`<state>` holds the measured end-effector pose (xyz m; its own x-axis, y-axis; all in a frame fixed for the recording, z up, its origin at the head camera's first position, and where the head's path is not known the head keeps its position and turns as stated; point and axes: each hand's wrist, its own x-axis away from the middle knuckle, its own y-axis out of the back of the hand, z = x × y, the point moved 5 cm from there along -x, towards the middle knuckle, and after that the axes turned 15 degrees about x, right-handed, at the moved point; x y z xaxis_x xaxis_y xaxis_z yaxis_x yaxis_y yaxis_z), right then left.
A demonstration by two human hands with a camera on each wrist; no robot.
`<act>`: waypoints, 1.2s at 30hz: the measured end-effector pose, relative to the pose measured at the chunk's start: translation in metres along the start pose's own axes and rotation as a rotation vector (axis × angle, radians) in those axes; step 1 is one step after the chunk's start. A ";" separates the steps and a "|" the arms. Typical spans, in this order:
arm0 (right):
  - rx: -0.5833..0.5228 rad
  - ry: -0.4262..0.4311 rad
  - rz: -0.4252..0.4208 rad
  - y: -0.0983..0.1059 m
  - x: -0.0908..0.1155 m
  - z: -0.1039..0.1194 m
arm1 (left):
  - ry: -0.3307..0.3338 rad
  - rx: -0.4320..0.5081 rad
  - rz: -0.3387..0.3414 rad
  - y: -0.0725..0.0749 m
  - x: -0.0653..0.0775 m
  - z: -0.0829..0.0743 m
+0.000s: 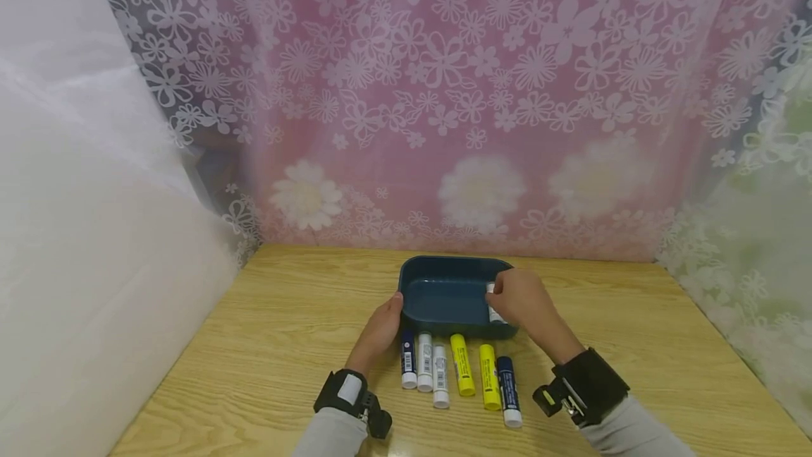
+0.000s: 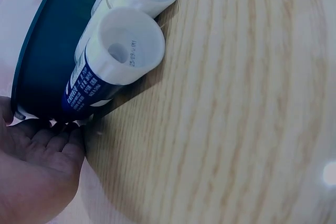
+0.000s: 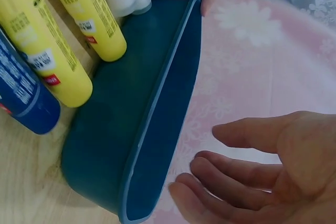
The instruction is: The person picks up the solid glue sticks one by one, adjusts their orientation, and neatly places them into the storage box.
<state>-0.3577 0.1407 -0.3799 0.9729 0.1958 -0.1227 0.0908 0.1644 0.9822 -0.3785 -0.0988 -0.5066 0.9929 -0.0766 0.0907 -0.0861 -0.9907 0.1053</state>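
Observation:
A dark teal plastic tray (image 1: 438,300) sits toward the back of the table. My left hand (image 1: 382,326) grips its left end, thumb at the rim and fingers against the outer wall in the left wrist view. Over the tray's right end is my right hand (image 1: 525,300), close above a white glue stick (image 1: 494,313) lying inside. In the right wrist view that hand (image 3: 247,169) has its fingers loosely bent and spread, with nothing between them. Along the tray's near side lie a dark blue glue stick (image 1: 408,362), two white ones (image 1: 440,377) and two yellow ones (image 1: 489,377).
Another dark blue glue stick (image 1: 509,391) with a white end lies at the right of the row. The wood-grain table (image 1: 254,358) meets a pink flowered curtain (image 1: 444,125) behind the tray. White sheeting (image 1: 95,231) hangs at the left.

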 end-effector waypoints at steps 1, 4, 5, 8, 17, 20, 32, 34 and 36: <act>0.008 -0.011 0.025 -0.002 0.003 0.000 | 0.003 -0.001 -0.003 0.000 0.000 0.000; 0.024 -0.035 0.092 -0.007 0.010 -0.001 | 0.011 0.003 -0.011 0.000 0.000 0.001; 0.026 -0.039 0.109 -0.008 0.013 -0.001 | 0.011 0.004 -0.012 0.000 0.000 0.001; 0.029 -0.032 0.137 -0.012 0.019 -0.002 | 0.012 0.006 -0.015 0.001 0.000 0.000; 0.014 -0.078 0.244 -0.027 0.030 -0.003 | 0.022 0.000 -0.021 0.001 -0.001 0.000; 0.026 -0.084 0.279 -0.034 0.033 -0.004 | 0.020 0.005 -0.017 0.000 -0.001 0.000; 0.047 -0.089 0.361 -0.058 0.044 -0.012 | 0.017 0.013 -0.014 0.001 0.000 -0.001; 0.051 -0.095 0.389 -0.059 0.045 -0.012 | 0.022 0.009 -0.018 0.001 0.001 -0.001; 0.050 -0.104 0.419 -0.060 0.047 -0.012 | 0.027 0.009 -0.018 0.000 0.001 0.000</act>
<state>-0.3200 0.1520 -0.4461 0.9441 0.1367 0.3001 -0.3084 0.0435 0.9503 -0.3776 -0.0991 -0.5060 0.9917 -0.0554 0.1159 -0.0670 -0.9929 0.0987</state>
